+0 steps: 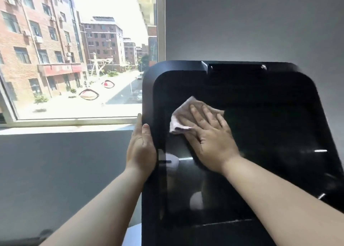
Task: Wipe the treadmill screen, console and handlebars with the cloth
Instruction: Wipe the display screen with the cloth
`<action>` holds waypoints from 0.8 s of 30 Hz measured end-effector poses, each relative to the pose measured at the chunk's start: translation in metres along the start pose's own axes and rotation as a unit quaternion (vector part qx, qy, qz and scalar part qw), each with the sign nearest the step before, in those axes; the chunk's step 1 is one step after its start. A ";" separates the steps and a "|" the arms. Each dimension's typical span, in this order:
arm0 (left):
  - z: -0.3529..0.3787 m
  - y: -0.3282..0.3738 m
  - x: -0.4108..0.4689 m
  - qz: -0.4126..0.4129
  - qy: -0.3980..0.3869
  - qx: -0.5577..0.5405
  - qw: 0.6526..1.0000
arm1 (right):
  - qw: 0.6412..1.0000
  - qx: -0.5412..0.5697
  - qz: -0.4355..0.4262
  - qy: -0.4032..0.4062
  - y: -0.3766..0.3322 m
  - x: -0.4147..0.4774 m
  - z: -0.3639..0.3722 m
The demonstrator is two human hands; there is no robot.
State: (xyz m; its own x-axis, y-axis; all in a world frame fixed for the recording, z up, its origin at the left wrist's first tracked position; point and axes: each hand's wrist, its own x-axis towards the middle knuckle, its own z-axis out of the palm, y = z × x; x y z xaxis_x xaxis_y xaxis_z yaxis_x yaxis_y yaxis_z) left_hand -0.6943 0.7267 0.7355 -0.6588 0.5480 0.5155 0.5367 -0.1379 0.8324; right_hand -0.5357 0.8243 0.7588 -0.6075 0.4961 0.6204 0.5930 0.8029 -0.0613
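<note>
The pale cloth lies crumpled flat on the upper left part of the black, glossy screen, and the right hand presses it there. The fingers of this hand are straight and a little spread. They lie on top of the cloth and do not curl around it, and the palm rests directly on the glass below the cloth. The cloth sticks out above and to the left of the fingertips. The screen is dark and shows only some weak reflections in its lower half. Around it is the black console with rounded corners. The left hand grips the left edge of the console. Its thumb lies on the front face, one finger stands upright along the edge, and the other fingers are hidden behind. Both forearms are bare and come in from the bottom. Behind the console there is a grey wall. To the left is a window with a light sill, and through it brick buildings and a bright street are visible.
</note>
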 end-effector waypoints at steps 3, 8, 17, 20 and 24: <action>-0.001 -0.006 0.001 0.009 0.006 -0.006 1.000 | 0.978 0.039 0.189 0.081 0.002 0.015 0.000; -0.001 -0.008 0.001 0.017 0.014 0.006 1.000 | 0.993 0.081 0.056 0.057 -0.073 0.051 0.015; 0.001 -0.009 -0.001 0.014 0.010 -0.024 1.000 | 0.946 0.101 0.299 0.077 -0.016 0.052 -0.022; 0.001 -0.008 0.000 0.011 0.010 -0.018 1.000 | 0.981 0.103 0.150 0.069 -0.061 0.072 -0.003; 0.001 -0.008 0.000 0.018 0.016 -0.015 1.000 | 0.998 0.063 -0.024 0.018 -0.057 0.069 -0.001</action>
State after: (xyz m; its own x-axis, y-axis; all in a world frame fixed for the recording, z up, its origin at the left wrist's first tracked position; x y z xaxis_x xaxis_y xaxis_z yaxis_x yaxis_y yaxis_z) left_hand -0.6977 0.7283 0.7289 -0.6559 0.5151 0.5517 0.5456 -0.1816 0.8181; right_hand -0.6111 0.8127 0.8056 -0.6134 0.4452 0.6523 0.4907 0.8620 -0.1268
